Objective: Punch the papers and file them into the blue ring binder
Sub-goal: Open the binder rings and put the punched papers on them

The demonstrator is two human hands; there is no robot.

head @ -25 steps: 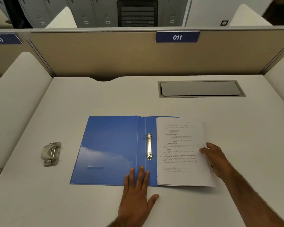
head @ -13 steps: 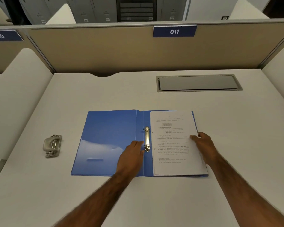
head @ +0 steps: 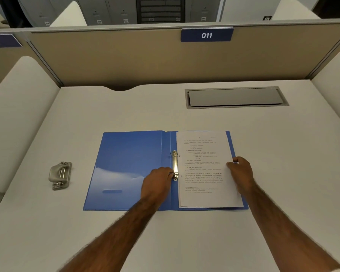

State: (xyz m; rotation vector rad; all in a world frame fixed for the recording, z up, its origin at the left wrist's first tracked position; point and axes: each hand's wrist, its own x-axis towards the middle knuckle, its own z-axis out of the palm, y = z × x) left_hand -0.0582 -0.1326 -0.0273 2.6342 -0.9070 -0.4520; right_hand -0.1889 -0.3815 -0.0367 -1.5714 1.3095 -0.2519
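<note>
At desk [head: 126,110] centre, blue ring binder [head: 130,163] lying open, papers [head: 202,173] sitting on right cover, left edge just beside ring mechanism [head: 174,163]. Left hand [head: 157,183], lying flat on desk a second ago, now pinching mechanism's lower ring. Right hand [head: 241,171] gripping papers' right edge, as before.

The pale desk [head: 194,242] carried two loose things. A blue ring binder [head: 130,163] lay open and flat near its middle, covers spread left and right. A grey hole punch [head: 60,175] sat well apart to the binder's left. Set into the desktop farther back on the right was a grey hinged flap [head: 236,97], closed, and the far edge had a shallow curved notch [head: 122,88].
</note>
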